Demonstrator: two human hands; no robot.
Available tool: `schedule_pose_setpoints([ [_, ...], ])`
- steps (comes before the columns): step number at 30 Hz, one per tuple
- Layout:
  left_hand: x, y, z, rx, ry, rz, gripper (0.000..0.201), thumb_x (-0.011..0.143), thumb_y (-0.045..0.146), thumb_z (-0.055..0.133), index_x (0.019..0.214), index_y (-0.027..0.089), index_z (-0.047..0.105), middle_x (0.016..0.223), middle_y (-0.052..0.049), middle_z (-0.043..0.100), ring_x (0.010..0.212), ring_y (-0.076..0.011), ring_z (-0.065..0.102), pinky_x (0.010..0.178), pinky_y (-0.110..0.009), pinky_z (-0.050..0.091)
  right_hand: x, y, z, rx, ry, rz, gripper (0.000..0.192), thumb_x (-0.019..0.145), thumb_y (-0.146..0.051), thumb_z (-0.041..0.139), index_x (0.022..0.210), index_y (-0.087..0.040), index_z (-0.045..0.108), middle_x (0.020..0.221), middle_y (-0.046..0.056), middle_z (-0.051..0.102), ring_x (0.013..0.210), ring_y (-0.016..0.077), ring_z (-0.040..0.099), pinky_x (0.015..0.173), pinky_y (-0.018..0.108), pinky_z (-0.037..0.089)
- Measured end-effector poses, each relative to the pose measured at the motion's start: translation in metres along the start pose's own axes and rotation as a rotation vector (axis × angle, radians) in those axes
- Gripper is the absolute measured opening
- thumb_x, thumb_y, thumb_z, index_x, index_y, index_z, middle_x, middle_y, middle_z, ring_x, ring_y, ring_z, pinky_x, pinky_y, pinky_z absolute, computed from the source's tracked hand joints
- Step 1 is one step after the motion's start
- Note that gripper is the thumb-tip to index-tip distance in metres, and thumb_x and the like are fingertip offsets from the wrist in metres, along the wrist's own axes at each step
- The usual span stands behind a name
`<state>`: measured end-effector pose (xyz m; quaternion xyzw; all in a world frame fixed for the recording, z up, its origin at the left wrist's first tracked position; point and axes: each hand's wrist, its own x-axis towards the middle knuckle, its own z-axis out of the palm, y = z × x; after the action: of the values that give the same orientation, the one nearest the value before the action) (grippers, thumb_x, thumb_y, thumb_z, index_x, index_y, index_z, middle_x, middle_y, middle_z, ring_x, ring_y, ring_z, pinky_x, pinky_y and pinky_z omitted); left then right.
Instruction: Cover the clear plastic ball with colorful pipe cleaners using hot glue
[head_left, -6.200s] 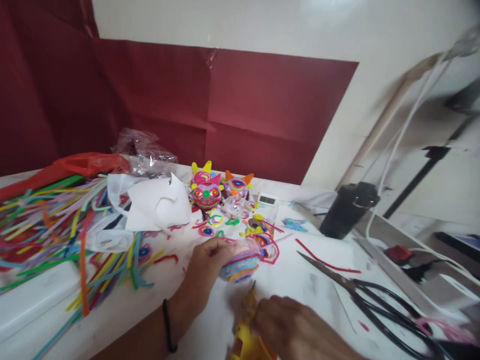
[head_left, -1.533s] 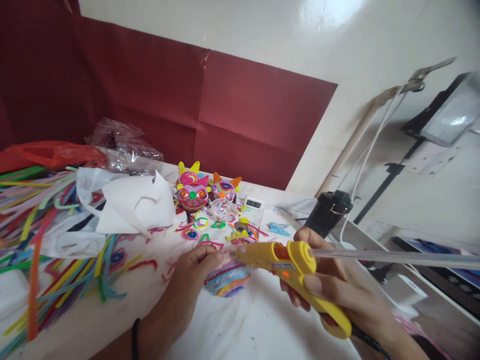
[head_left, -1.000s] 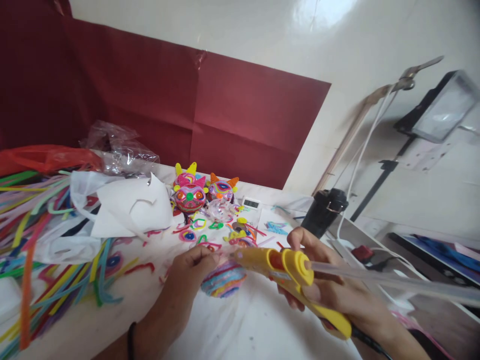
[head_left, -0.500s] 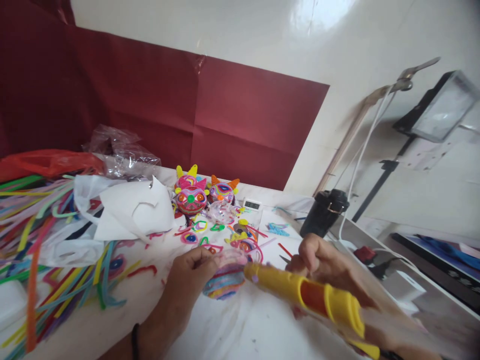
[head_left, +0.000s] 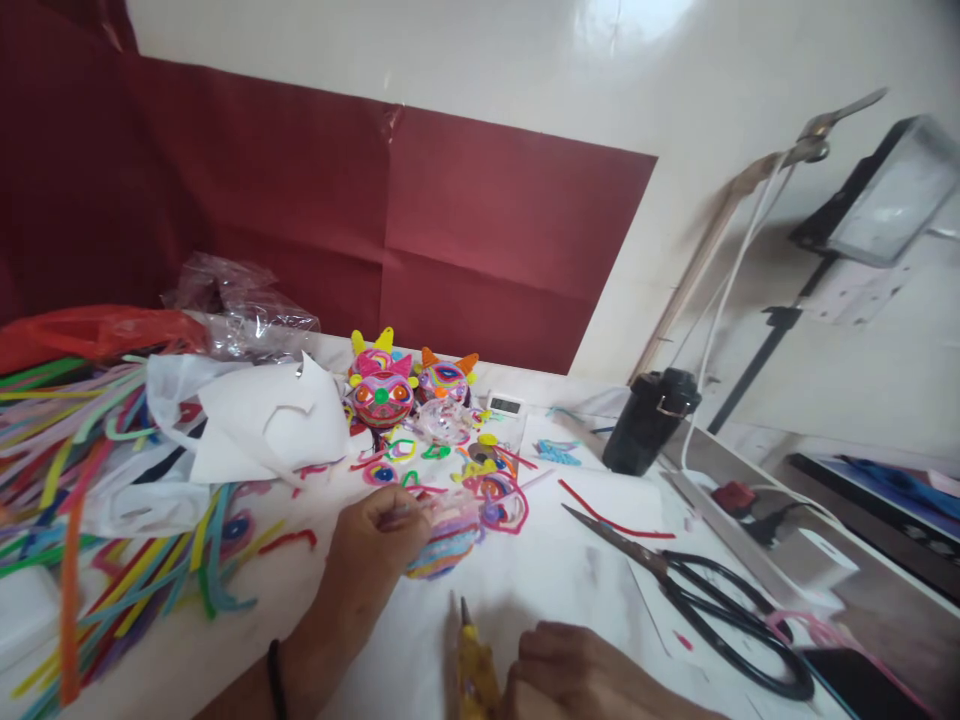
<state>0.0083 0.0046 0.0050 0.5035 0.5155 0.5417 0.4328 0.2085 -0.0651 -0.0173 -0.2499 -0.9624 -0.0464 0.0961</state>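
Glue on the ball (head_left: 442,535) pinched in the left hand (head_left: 371,535) could burn fingertips, while the right hand (head_left: 577,675) grips the glue gun (head_left: 474,672) at the desk's near edge.

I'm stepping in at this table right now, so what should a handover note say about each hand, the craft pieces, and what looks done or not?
Left hand: holds the striped ball down on the table, fingers closed on it.
Right hand: low at the near edge, on the yellow glue gun, whose tip points up; the grip is partly out of view.
Scissors lie to the right; loose fuzzy stems are piled on the left.
Done: two finished faces with ears stand at the back.
Left: the ball shows no ears or face yet.
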Motion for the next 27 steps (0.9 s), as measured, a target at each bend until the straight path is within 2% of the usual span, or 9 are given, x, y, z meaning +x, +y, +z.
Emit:
schedule_pose_setpoints([
  [3, -0.002, 0.004, 0.0, 0.019, 0.006, 0.016, 0.018, 0.057, 0.029, 0.061, 0.048, 0.018, 0.05, 0.043, 0.008, 0.03, 0.044, -0.0073, 0.026, 0.045, -0.021, 0.021, -0.005, 0.006, 0.029, -0.103, 0.067, -0.025, 0.031, 0.098, -0.028, 0.039, 0.068, -0.02, 0.043, 0.059, -0.004, 0.057, 0.056, 0.0131, 0.046, 0.054, 0.027, 0.034],
  [5, -0.003, 0.006, 0.0, 0.049, 0.001, 0.023, 0.017, 0.057, 0.028, 0.059, 0.048, 0.018, 0.049, 0.045, 0.008, 0.031, 0.046, -0.0077, 0.026, 0.046, -0.021, 0.021, -0.005, 0.006, 0.027, -0.139, 0.113, -0.033, 0.031, 0.098, -0.029, 0.039, 0.069, -0.02, 0.044, 0.057, -0.004, 0.057, 0.056, 0.0133, 0.047, 0.054, 0.027, 0.032],
  [7, -0.005, 0.008, 0.0, 0.096, -0.019, 0.035, 0.018, 0.059, 0.028, 0.058, 0.049, 0.018, 0.047, 0.047, 0.007, 0.029, 0.047, -0.0081, 0.026, 0.047, -0.021, 0.02, 0.0, 0.004, 0.008, -0.106, 0.126, -0.027, 0.027, 0.097, -0.027, 0.042, 0.072, -0.02, 0.047, 0.059, -0.004, 0.059, 0.058, 0.0138, 0.05, 0.057, 0.027, 0.034],
  [9, -0.007, 0.008, -0.001, 0.152, -0.065, 0.086, 0.019, 0.061, 0.027, 0.055, 0.05, 0.02, 0.042, 0.049, 0.007, 0.027, 0.049, -0.0087, 0.026, 0.047, -0.022, 0.02, 0.007, 0.001, -0.02, 0.077, 0.093, 0.033, 0.017, 0.093, -0.028, 0.05, 0.078, -0.02, 0.052, 0.074, 0.0, 0.064, 0.07, 0.015, 0.056, 0.067, 0.027, 0.041],
  [11, -0.01, 0.007, -0.002, 0.212, -0.125, 0.174, 0.018, 0.062, 0.023, 0.053, 0.051, 0.02, 0.039, 0.051, 0.006, 0.028, 0.049, -0.0095, 0.028, 0.047, -0.022, 0.022, 0.014, 0.0, -0.047, 0.245, 0.194, 0.303, 0.02, 0.085, -0.035, 0.06, 0.095, -0.018, 0.056, 0.094, 0.008, 0.065, 0.089, 0.0213, 0.057, 0.08, 0.032, 0.044],
  [12, -0.012, 0.007, -0.002, 0.248, -0.149, 0.227, 0.017, 0.061, 0.021, 0.052, 0.051, 0.021, 0.038, 0.052, 0.006, 0.03, 0.05, -0.01, 0.03, 0.046, -0.022, 0.023, 0.018, 0.001, -0.058, 0.299, 0.267, 0.382, 0.022, 0.085, -0.032, 0.06, 0.101, -0.017, 0.056, 0.098, 0.009, 0.063, 0.093, 0.0222, 0.056, 0.082, 0.033, 0.044],
  [15, -0.018, 0.004, -0.001, 0.353, -0.179, 0.416, 0.014, 0.06, 0.015, 0.049, 0.052, 0.021, 0.039, 0.054, 0.004, 0.037, 0.051, -0.0113, 0.036, 0.046, -0.022, 0.029, 0.026, 0.003, -0.073, 0.428, 0.299, 0.516, 0.026, 0.088, -0.03, 0.056, 0.111, -0.019, 0.055, 0.104, 0.008, 0.059, 0.092, 0.0206, 0.056, 0.08, 0.033, 0.045],
  [22, -0.024, -0.005, 0.003, 0.451, -0.171, 0.863, 0.024, 0.062, 0.005, 0.051, 0.056, 0.021, 0.035, 0.055, 0.004, 0.042, 0.054, -0.0115, 0.045, 0.051, -0.021, 0.038, 0.032, 0.006, -0.065, 0.622, 0.233, 0.555, 0.009, 0.088, -0.022, 0.055, 0.088, -0.02, 0.064, 0.082, 0.0, 0.059, 0.068, 0.0112, 0.052, 0.06, 0.023, 0.04],
  [27, -0.024, -0.003, 0.004, 0.455, -0.188, 0.996, 0.026, 0.062, 0.001, 0.053, 0.061, 0.021, 0.036, 0.056, 0.005, 0.044, 0.053, -0.0098, 0.045, 0.05, -0.019, 0.038, 0.032, 0.005, -0.063, 0.701, 0.268, 0.605, 0.007, 0.083, -0.018, 0.06, 0.079, -0.016, 0.065, 0.072, -0.001, 0.059, 0.063, 0.0098, 0.05, 0.057, 0.021, 0.037],
])
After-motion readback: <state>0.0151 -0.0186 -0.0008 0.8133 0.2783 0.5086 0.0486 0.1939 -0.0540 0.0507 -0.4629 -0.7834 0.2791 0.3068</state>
